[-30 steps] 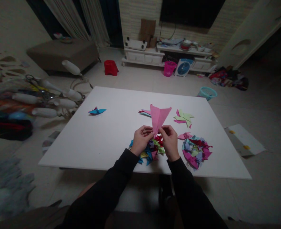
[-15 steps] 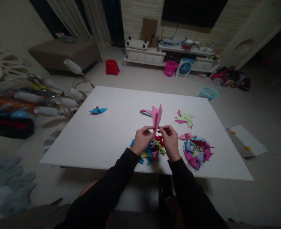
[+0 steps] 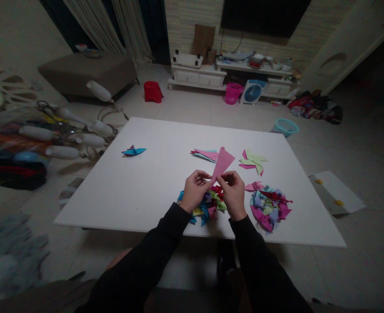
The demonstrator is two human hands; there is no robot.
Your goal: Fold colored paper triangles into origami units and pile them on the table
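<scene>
Between my two hands is a pink folded paper (image 3: 223, 163), its wide end pointing away from me and its narrow end pinched near my fingertips. My left hand (image 3: 195, 189) grips the narrow end from the left, fingers curled. From the right, my right hand (image 3: 233, 191) pinches the same paper between thumb and fingers. Below and between the hands lies a pile of colourful folded papers (image 3: 207, 209), partly covered by them. Just beyond the held piece rests a small stack of folded paper strips (image 3: 205, 154), pink and light blue.
On the white table (image 3: 120, 191) a blue folded paper crane (image 3: 134, 151) sits far left. Green and pink folded pieces (image 3: 253, 161) lie at the right, with another origami pile (image 3: 272, 206) nearer me. A teal basket (image 3: 286, 127) stands past the far right corner.
The pink paper has turned and tilted to the right; its two upright flaps now show as one broad flat face. My hands have stayed almost in place.
</scene>
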